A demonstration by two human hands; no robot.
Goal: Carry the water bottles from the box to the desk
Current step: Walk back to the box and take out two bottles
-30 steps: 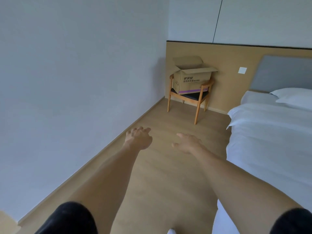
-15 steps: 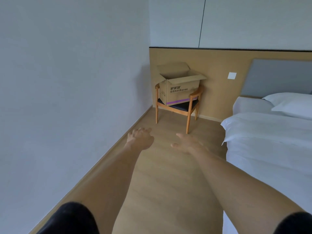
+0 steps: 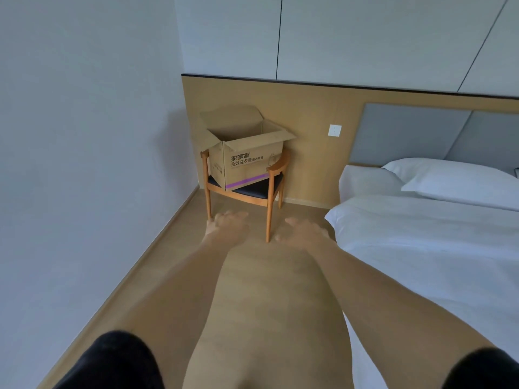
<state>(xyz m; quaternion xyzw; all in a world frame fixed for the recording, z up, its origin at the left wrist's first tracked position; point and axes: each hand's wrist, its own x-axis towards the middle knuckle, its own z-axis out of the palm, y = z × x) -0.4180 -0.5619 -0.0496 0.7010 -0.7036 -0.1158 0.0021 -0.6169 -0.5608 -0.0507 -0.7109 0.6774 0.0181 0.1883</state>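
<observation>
**Soft daylight, smeared hands in a quiet room**

Even, cool light filled the room as I looked down, with no glare anywhere. The cardboard box [image 3: 247,153] threw a faint shadow on the wall [image 3: 84,136] to its left. My left hand [image 3: 229,227] and right hand [image 3: 304,234] were blurred by motion. The wide lens bent wall lines and stretched my arms near the frame's edges.

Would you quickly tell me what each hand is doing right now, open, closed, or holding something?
Left hand: open, fingers loosely curled, holding nothing.
Right hand: open, fingers extended forward, holding nothing.
</observation>
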